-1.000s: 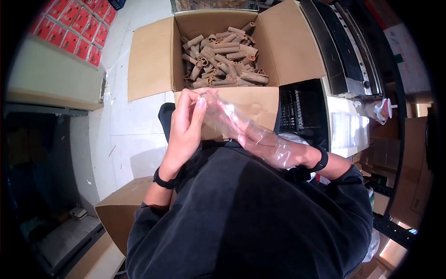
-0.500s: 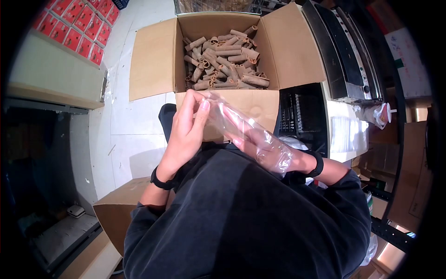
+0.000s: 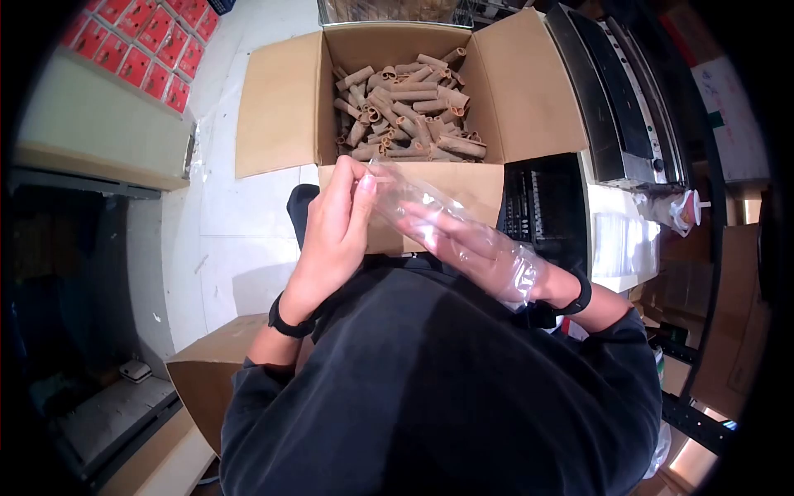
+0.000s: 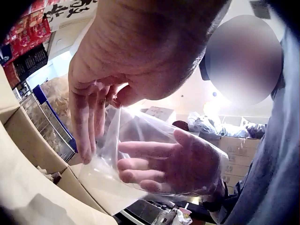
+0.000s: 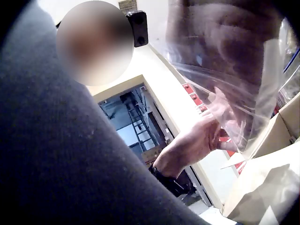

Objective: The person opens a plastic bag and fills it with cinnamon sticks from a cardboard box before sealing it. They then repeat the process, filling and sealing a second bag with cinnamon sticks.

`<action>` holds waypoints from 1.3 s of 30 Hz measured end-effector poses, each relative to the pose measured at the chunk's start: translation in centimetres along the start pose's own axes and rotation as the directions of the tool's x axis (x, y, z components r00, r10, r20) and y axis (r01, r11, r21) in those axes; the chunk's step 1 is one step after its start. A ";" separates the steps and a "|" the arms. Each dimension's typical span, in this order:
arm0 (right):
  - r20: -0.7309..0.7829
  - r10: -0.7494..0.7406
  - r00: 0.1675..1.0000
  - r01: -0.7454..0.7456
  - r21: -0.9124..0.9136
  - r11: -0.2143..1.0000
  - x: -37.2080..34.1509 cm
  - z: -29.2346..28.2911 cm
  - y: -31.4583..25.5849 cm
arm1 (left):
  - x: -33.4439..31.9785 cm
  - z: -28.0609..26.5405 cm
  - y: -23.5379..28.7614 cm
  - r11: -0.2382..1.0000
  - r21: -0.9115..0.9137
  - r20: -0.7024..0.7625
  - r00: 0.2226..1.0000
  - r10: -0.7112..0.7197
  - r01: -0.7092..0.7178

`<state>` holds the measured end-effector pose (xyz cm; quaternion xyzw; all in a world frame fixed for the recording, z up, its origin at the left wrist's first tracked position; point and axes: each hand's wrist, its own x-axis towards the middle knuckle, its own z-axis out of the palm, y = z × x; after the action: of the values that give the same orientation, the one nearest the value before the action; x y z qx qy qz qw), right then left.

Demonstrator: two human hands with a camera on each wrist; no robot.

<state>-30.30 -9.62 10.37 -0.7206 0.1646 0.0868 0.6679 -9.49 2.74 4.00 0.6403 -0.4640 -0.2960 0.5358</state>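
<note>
A clear plastic bag point(image 3: 523, 277) is pulled over my right hand point(image 3: 463, 238) up to near the wrist. In the left wrist view the fingers of that hand lie fairly straight inside the film, palm showing. My left hand point(image 3: 333, 221) pinches the far end of the bag between thumb and fingers. Just beyond both hands stands an open cardboard box point(image 3: 488, 95) with many brown, rolled cinnamon sticks point(image 3: 409, 107) piled in it. Its near flap point(image 3: 389, 236) hangs down below the hands.
A stack of clear plastic bags point(image 3: 624, 244) lies on the right-hand surface, beside a black and silver appliance point(image 3: 616, 99). A wire basket point(image 3: 397, 12) stands behind the box. Red packets point(image 3: 136, 41) are stacked at far left; another cardboard box point(image 3: 211, 351) sits at lower left.
My right hand has drawn slightly to the right, and the bag now stretches longer and tauter between the hands. My left hand keeps its pinch on the bag's end.
</note>
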 end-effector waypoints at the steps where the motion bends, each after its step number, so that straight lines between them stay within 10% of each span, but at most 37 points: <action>1: -0.018 -0.018 1.000 0.018 -0.014 1.000 -0.2 0.1 -0.3 | 0.1 0.2 -0.1 0.999 -0.003 -0.049 0.998 0.047 -0.047; 3: -0.036 -0.046 0.998 0.044 -0.034 0.998 -0.3 -0.1 0.7 | -0.1 0.1 0.2 0.999 0.027 -0.037 0.998 0.041 -0.040; 5: 0.048 -0.565 0.824 0.561 -0.211 0.800 0.2 -0.7 4.9 | -0.1 -0.1 0.5 0.998 0.058 -0.025 0.999 0.031 -0.029; 7: 0.051 -0.450 0.892 0.442 -0.314 0.840 0.6 -0.7 4.8 | -0.2 -0.2 0.7 1.000 0.027 0.029 1.000 -0.002 0.002; 9: 0.032 -0.146 0.989 0.143 0.081 0.986 0.4 -0.5 3.3 | -0.1 0.1 1.3 0.999 -0.019 0.009 1.000 0.027 -0.027; 18: 0.005 -0.007 1.000 0.007 0.006 1.000 -0.1 -0.9 0.8 | 0.0 0.3 1.2 0.994 -0.051 -0.043 0.995 0.094 -0.096; 21: -0.059 -0.189 0.980 0.145 -0.438 0.887 -0.6 -1.1 0.0 | -0.1 0.3 2.0 0.995 -0.089 -0.060 0.997 -0.045 0.039; 39: 0.205 -0.386 0.899 0.433 -0.293 0.852 -0.7 -2.7 4.2 | -0.8 0.9 1.2 0.999 0.018 -0.045 0.998 0.052 -0.052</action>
<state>-32.65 -12.46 6.97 -0.8330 -0.0570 0.0186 0.5500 -10.89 3.12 4.85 0.6390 -0.4707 -0.2635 0.5484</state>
